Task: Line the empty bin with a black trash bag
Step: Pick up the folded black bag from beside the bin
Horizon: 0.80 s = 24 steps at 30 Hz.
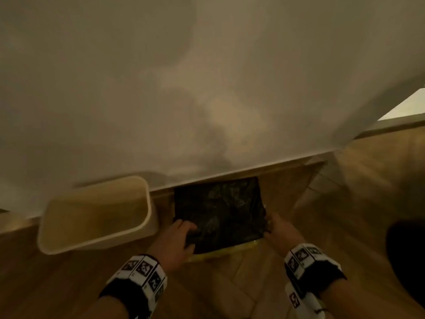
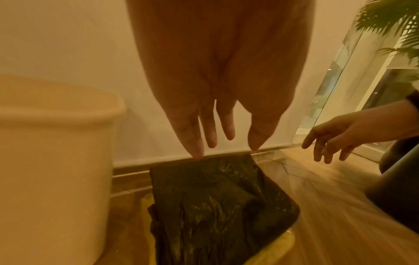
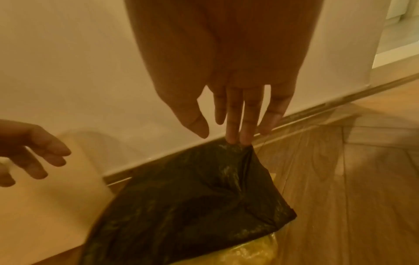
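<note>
1. Starting from what shows: the flat, crinkled black plastic trash bag lies on the wooden floor on top of something yellow, just right of the cream plastic rectangular bin and close to the white wall. The bin looks empty and unlined.
2. Neither grip has taken the bag yet. The left hand lies over the bag's near left corner with straight fingers, clasping nothing. The right hand is at the right edge, its straight fingertips touching the plastic and the thumb held apart.
3. The step in hand is probably picking up one bag, so pinch only the top black layer at a corner, thumb against fingers, so the yellow layer beneath stays down.
4. Thin film clings, so lift slowly and check that a single sheet comes away.
5. Find the open end next, rub its two layers apart, and shake air in.
6. Carry it left over the bin, push the closed end down inside, and fold the mouth over the rim all round
</note>
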Tool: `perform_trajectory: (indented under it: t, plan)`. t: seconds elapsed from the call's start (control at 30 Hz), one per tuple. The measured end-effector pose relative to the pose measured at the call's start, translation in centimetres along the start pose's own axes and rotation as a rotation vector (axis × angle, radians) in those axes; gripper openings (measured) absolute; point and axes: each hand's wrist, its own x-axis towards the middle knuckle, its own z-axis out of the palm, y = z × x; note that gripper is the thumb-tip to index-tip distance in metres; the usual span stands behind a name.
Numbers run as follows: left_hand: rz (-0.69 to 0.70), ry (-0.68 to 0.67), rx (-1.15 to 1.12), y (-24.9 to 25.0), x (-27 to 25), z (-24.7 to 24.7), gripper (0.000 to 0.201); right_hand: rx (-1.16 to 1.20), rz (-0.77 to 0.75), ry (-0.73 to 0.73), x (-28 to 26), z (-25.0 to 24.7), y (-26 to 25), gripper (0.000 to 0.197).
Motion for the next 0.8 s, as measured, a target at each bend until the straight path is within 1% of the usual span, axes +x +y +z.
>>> perform_trajectory:
  t: [0.03,0.17,0.23,0.3,0.33,0.4,0.47,0.57,0.63,0.7,0.8]
  plan:
    - [0.018,0.024,0.01,-0.5,2.0,1.2,0.046,0.002,0.003,0.01,2.0,0.9,0.6,0.044]
    - [-0.051,0.083,0.095,-2.9,9.1,5.2,0.054,-0.035,0.06,-0.014,9.2,3.5,3.1,0.054]
    - [-0.148,0.11,0.1,-4.2,11.4,7.1,0.062,-0.019,0.086,0.001,11.7,5.2,4.1,0.058]
    - [-0.258,0.124,0.068,-5.5,13.1,8.5,0.072,0.067,0.105,0.024,13.6,6.6,4.8,0.062]
    - [-0.307,0.114,0.036,-6.1,13.7,8.9,0.076,0.111,0.117,0.036,14.2,7.2,4.9,0.064]
    - [-0.361,0.09,-0.039,-7.0,14.3,9.7,0.082,0.172,0.13,0.042,15.0,8.1,5.1,0.068]
    - [-0.358,0.084,-0.089,-7.6,14.5,9.9,0.082,0.215,0.145,0.042,15.3,8.4,4.9,0.066]
    - [-0.299,0.128,-0.12,-7.7,14.7,9.5,0.072,0.287,0.118,0.049,15.7,7.9,4.5,0.054]
    - [-0.271,0.153,-0.117,-7.4,14.8,9.2,0.067,0.303,0.089,0.064,15.8,7.5,4.4,0.05]
    - [-0.244,0.164,-0.112,-7.1,15.0,9.0,0.063,0.328,0.064,0.097,15.8,6.9,4.3,0.046]
    - [-0.211,0.19,-0.113,-6.6,15.2,8.8,0.063,0.313,-0.005,0.174,15.6,6.0,3.9,0.042]
